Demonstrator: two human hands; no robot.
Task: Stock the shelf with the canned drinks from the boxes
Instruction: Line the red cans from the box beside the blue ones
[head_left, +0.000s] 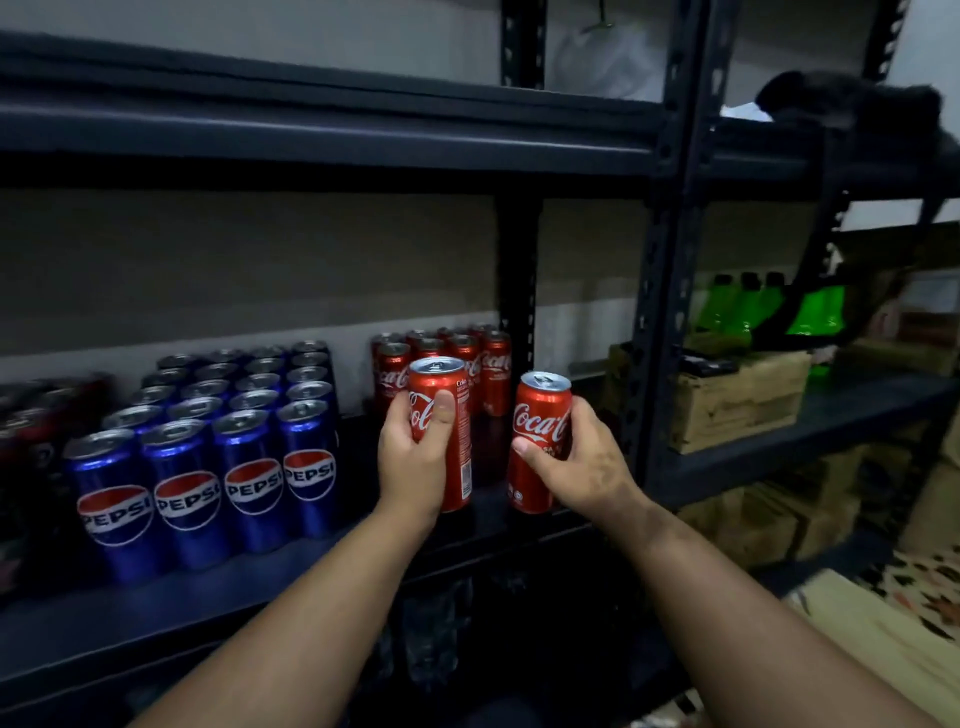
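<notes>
My left hand (413, 457) grips a tall red Coca-Cola can (451, 415) upright over the dark metal shelf (322, 566). My right hand (582, 462) grips a second red Coca-Cola can (537, 421), tilted slightly, just to the right of the first. Both cans are near the shelf's front edge. Behind them, several red Coca-Cola cans (467, 358) stand in rows at the back of the shelf. To the left stands a block of several blue Pepsi cans (208, 447).
Darker cans (31, 415) sit at the far left. A black upright post (670, 291) bounds the shelf on the right. Beyond it are cardboard boxes (737, 400) and green bottles (748, 306). Another shelf board (332, 135) runs overhead.
</notes>
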